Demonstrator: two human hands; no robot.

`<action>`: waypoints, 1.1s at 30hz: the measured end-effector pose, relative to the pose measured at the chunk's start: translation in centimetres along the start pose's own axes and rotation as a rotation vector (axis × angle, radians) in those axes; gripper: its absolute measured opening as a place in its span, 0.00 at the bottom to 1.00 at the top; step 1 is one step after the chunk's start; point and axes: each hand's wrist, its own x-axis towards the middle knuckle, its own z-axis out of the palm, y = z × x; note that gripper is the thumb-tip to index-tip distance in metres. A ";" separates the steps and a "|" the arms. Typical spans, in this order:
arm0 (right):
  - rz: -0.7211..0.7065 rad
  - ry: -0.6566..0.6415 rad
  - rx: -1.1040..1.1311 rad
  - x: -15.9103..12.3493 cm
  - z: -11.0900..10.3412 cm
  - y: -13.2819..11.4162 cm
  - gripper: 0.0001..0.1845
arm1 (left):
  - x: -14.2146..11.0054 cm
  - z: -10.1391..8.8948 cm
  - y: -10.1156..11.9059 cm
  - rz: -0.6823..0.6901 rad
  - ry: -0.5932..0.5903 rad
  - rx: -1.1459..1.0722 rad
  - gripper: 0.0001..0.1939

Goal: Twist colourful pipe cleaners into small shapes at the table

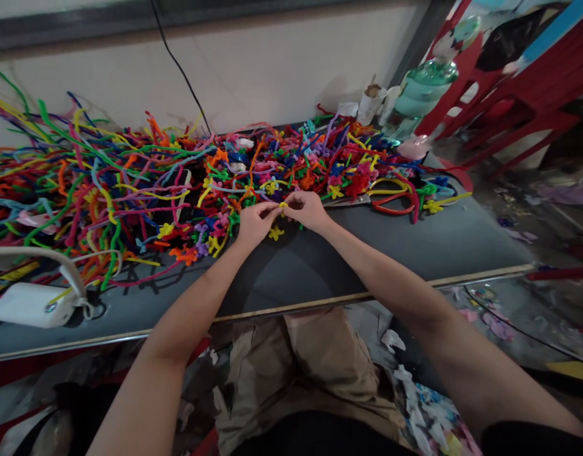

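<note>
Between the fingertips of both hands is a small yellow pipe-cleaner piece [282, 206], bent into a compact shape. My left hand [257, 223] pinches it from the left, and my right hand [309, 209] pinches it from the right. Just below them on the dark table lies a yellow pipe-cleaner flower [276, 234]. Beyond my hands spreads a heap of colourful pipe cleaners [144, 171], with many small twisted flowers [336, 180] toward the right. Scissors with red and yellow handles [392, 201] lie right of my right hand, blades pointing toward it.
The grey table [310, 272] has a pale front edge close to my lap. A white device [32, 305] with a curved arm sits at the left. Paper cups [371, 104] and a teal figure-shaped container [419, 88] stand at the back right. Red chairs [519, 120] are beyond.
</note>
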 end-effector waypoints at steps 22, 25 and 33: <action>0.052 -0.115 0.025 0.1 0.1 -0.2 0.17 | -0.6 -0.5 0.4 0.263 -0.047 0.419 0.15; 0.083 -0.057 0.082 0.2 0.5 0.1 0.17 | -0.5 -0.2 0.4 0.212 -0.008 0.393 0.14; 0.176 0.081 0.251 0.5 1.0 0.2 0.23 | 0.0 -0.6 0.5 0.080 0.031 0.163 0.11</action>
